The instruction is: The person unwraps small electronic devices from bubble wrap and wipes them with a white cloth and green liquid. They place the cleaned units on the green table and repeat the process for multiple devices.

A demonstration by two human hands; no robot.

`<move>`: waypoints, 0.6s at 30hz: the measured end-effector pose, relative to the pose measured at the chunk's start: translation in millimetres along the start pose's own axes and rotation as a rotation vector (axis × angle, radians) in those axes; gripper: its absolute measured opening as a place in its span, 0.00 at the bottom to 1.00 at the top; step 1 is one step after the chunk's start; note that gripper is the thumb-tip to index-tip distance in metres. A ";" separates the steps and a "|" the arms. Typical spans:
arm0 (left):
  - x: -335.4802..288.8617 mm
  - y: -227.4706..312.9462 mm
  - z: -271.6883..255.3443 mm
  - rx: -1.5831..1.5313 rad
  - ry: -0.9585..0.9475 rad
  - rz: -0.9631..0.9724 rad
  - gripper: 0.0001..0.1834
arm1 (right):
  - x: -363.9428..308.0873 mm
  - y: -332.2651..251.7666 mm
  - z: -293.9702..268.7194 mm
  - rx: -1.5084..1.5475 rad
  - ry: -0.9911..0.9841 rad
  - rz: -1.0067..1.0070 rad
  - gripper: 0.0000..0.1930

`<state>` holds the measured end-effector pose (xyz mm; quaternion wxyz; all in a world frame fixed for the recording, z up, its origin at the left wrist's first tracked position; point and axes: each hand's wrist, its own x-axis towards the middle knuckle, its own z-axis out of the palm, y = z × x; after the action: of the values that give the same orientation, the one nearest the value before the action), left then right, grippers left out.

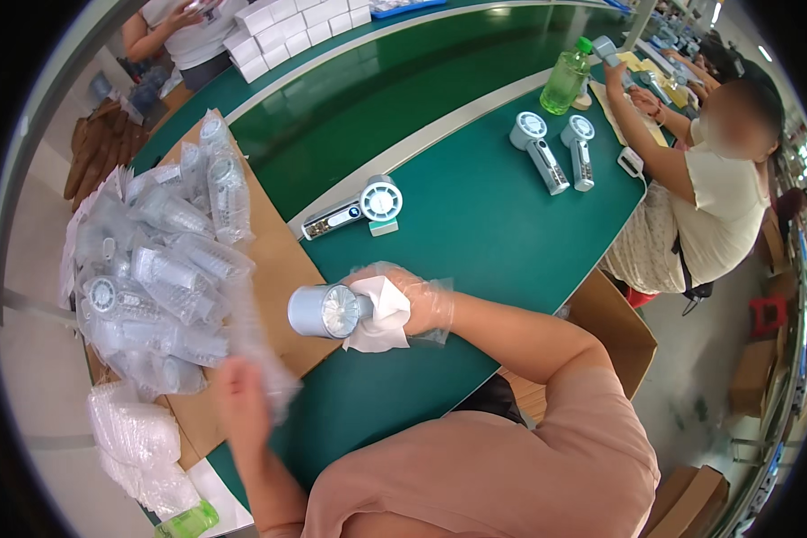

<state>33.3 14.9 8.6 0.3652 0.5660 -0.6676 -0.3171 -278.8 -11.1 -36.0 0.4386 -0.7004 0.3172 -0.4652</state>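
Observation:
My right hand [412, 300] is closed round a pale blue-grey handheld fan [310, 312], its round head pointing left. A white cloth [381, 318] is bunched between the palm and the fan, and a clear plastic cuff [439, 311] wraps the wrist. Smeared by motion, my left hand [244, 394] is near the table's left side. A clear bubble-wrap bag [273, 372] hangs at its fingers and seems gripped by them. Just left lies a heap of bubble-wrapped fans [166, 278] on a brown cardboard sheet [273, 260].
Another fan [354, 208] rests beyond my right hand, on a small pale block [384, 228]. Two fans [540, 154] lie farther right, near a green liquid bottle [566, 81]. A co-worker [713, 197] sits at right. Folded bubble-wrap bags [139, 439] are stacked near left.

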 end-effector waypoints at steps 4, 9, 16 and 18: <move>-8.8 37.7 -87.7 -0.301 1.047 0.375 0.14 | 4.0 -14.5 -4.5 -0.169 -0.006 -0.075 0.26; -9.3 54.5 -78.7 0.022 1.071 0.491 0.07 | 1.1 -20.0 -8.2 0.106 0.057 0.009 0.18; 24.3 13.8 16.9 0.284 0.071 0.103 0.05 | -2.3 8.1 -8.1 -0.335 0.218 -0.230 0.15; 30.6 14.6 25.5 0.292 -0.013 0.045 0.06 | -3.9 13.9 -7.1 0.144 0.264 -0.050 0.15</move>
<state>1.3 -12.7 11.2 0.2815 0.5961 -0.7214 -0.2121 -287.3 -15.8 -48.7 0.4305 -0.6077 0.3206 -0.5854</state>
